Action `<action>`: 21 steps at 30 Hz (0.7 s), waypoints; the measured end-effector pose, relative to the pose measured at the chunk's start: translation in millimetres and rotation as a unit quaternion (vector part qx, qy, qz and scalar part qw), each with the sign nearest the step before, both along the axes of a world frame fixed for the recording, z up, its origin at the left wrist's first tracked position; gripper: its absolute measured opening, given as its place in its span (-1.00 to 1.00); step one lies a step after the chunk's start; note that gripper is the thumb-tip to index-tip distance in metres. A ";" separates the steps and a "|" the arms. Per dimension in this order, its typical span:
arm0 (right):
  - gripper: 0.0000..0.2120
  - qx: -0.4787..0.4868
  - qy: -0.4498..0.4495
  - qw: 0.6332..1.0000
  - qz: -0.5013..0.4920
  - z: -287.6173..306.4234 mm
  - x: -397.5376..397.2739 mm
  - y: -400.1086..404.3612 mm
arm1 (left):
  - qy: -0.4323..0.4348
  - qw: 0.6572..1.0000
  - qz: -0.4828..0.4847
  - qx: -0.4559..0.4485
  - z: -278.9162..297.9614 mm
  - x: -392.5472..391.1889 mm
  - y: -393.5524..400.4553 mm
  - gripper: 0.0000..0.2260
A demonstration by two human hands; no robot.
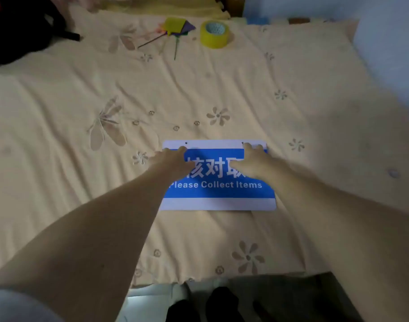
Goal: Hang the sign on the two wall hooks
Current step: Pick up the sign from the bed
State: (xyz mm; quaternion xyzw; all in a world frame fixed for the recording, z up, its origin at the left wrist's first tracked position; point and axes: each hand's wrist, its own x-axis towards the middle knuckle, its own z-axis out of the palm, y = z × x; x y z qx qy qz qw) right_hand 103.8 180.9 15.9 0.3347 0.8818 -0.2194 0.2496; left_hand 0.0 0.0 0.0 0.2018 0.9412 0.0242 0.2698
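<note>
Blue and white, the sign (218,190) lay flat on the floral bed sheet (280,135) near the bed's front edge. The left hand (173,160) and right hand (251,162) rested on its upper half, fingers extended toward the top corners, pinching nothing. Farther back sat a yellow tape roll (214,34) beside some colored sticks (173,31).

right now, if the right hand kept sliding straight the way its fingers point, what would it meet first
The right hand lies on the sign, fingers pointing up the bed. Past the sign's top edge only bare bedsheet shows; the yellow tape roll sits far beyond, probably left of that line.
</note>
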 end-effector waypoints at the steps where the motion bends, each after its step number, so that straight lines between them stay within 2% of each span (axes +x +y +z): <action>1: -0.25 0.005 -0.017 1.000 -0.003 -2.9 -0.2 -0.8 | -0.016 1.000 0.011 -0.010 -0.7 1.4 0.9 -0.49; 11: -0.29 0.069 -0.046 0.995 -0.061 -26.7 -1.5 1.2 | -0.013 0.994 0.102 -0.032 -27.2 -2.2 8.7 -0.45; 16: -0.26 0.070 -0.027 0.994 -0.085 -25.3 -2.5 -2.1 | -0.030 0.989 0.146 0.015 -34.1 -1.9 9.0 -0.49; 21: -0.21 0.049 0.000 0.990 -0.132 -26.8 -1.5 2.6 | -0.088 0.977 0.183 0.071 -33.6 -1.0 5.9 -0.45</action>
